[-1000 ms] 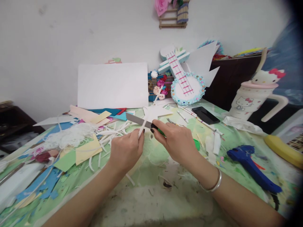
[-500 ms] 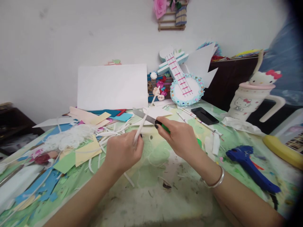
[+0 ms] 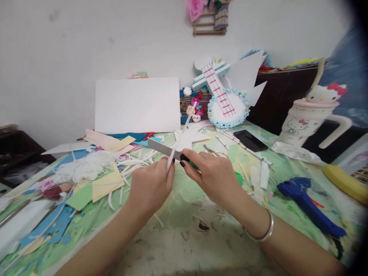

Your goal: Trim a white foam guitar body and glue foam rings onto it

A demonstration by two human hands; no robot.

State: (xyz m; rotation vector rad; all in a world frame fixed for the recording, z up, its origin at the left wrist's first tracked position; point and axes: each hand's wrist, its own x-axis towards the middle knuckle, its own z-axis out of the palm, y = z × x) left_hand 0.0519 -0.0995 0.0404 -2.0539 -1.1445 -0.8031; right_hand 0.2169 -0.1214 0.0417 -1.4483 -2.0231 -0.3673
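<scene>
Over the middle of the table, my left hand [image 3: 151, 188] is closed round a thin white strip [image 3: 188, 119], which stands up out of the fist and slants to the upper right. My right hand [image 3: 214, 176] grips a utility knife by its green handle, most of it hidden in the palm. The knife's grey blade [image 3: 162, 147] points left and crosses the strip just above my left fingers. Blade and strip appear to touch. Behind them lies a white sheet [image 3: 192, 138] with pointed corners.
White strips [image 3: 138, 163] and coloured paper scraps [image 3: 107, 184] cover the left side. On the right are a blue glue gun [image 3: 309, 207], a black phone [image 3: 250, 140] and a handled cup [image 3: 307, 122]. Scissors [image 3: 211, 150] lie behind my right hand. A guitar-shaped craft [image 3: 220, 94] leans at the back.
My right hand has moved left and slightly down, sliding the blade across the strip toward my left fingers. The scissors behind it now show. My left hand has barely moved.
</scene>
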